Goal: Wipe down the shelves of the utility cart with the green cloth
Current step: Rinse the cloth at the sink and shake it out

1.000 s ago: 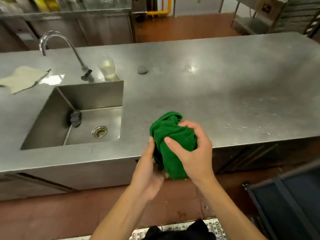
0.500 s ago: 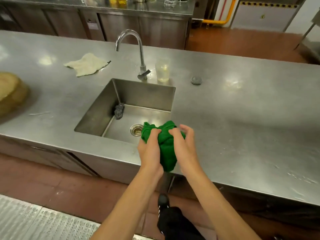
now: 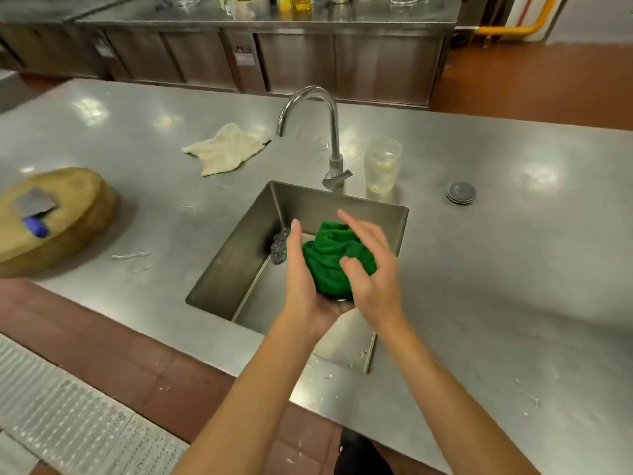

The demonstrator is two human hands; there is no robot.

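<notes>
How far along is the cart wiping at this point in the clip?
Done: nothing visible; no utility cart is in view. In hand: the bunched green cloth is pressed between the left hand and right hand over the steel sink, with no water seen from the curved chrome faucet. Left: probably all shelf wiping.

A bunched deep-green terry cloth (image 3: 334, 258) lies between the left hand (image 3: 301, 286) and right hand (image 3: 371, 269), with a crumpled cream rag (image 3: 226, 149) and a tan round wooden block (image 3: 78, 200) bearing a blue-handled grey cleaver (image 3: 34, 204) off to their left, on a dull silver steel counter (image 3: 513, 269).
</notes>
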